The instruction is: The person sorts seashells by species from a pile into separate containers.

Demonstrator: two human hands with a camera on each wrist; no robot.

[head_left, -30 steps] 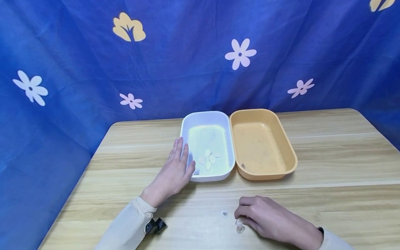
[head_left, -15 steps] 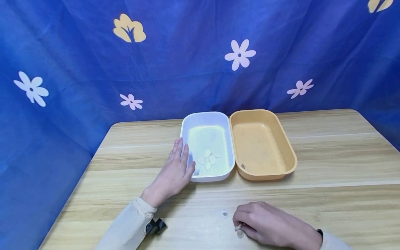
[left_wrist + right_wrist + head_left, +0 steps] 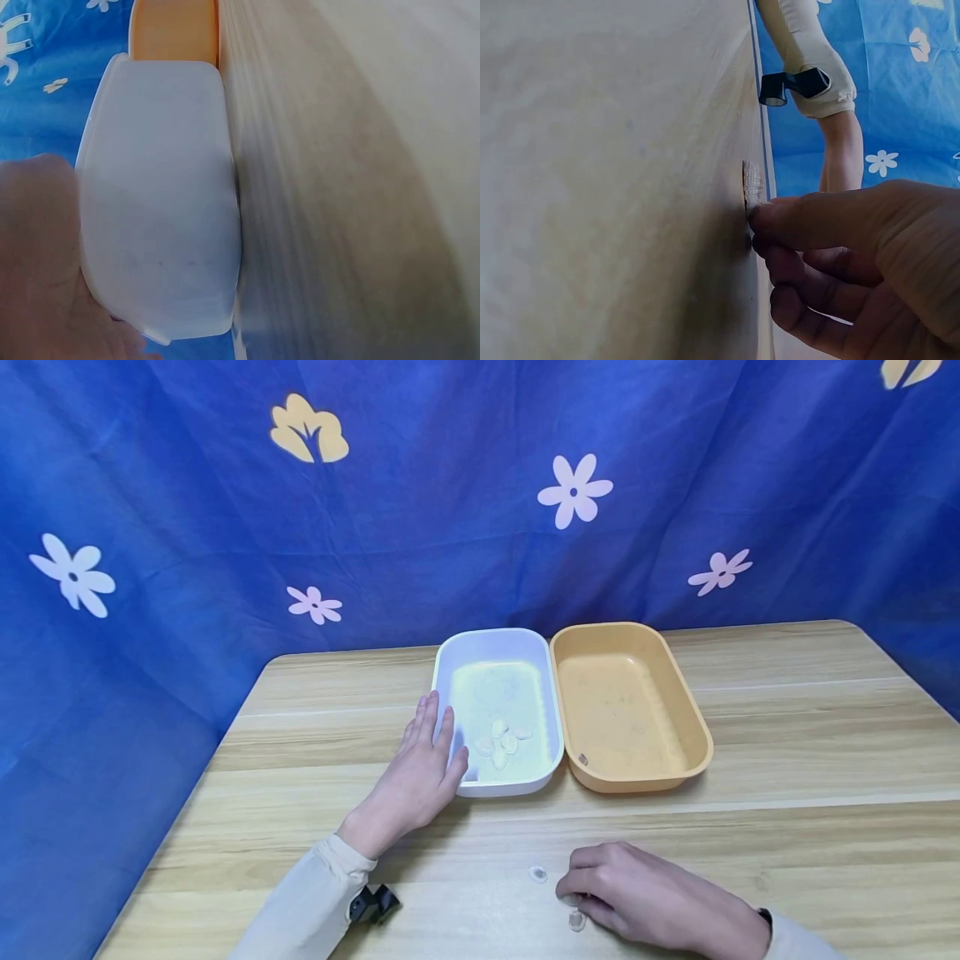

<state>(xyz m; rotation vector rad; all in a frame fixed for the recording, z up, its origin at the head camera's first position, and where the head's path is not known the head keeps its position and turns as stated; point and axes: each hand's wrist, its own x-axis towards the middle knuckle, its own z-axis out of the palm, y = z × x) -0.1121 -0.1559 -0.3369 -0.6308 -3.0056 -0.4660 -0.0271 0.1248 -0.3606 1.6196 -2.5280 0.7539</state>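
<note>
My left hand (image 3: pixel 416 772) rests with straight fingers along the left side of the white tray (image 3: pixel 557 710). Several small pale shells (image 3: pixel 500 760) lie on that tray's floor. Low over the table, my right hand (image 3: pixel 637 889) pinches a small pale shell (image 3: pixel 572 900) between thumb and curled fingers, which partly hide it. Just below the fingertips another shell (image 3: pixel 577 921) lies on the table; a third pale shell (image 3: pixel 537 874) is to their left. In the right wrist view, a ridged shell (image 3: pixel 754 184) shows at the tip of the thumb.
An orange tray (image 3: pixel 697 739) stands against the white one's right side, with one small dark piece (image 3: pixel 583 759) near its front left corner. Behind the wooden table (image 3: pixel 810 735) hangs a blue flowered curtain (image 3: pixel 450 510). A black wrist mount (image 3: pixel 373 904) sits at the left sleeve.
My right hand has shifted slightly down and left over the table. The shell below its fingertips now lies more apart from the pinched one. The left hand has stayed still.
</note>
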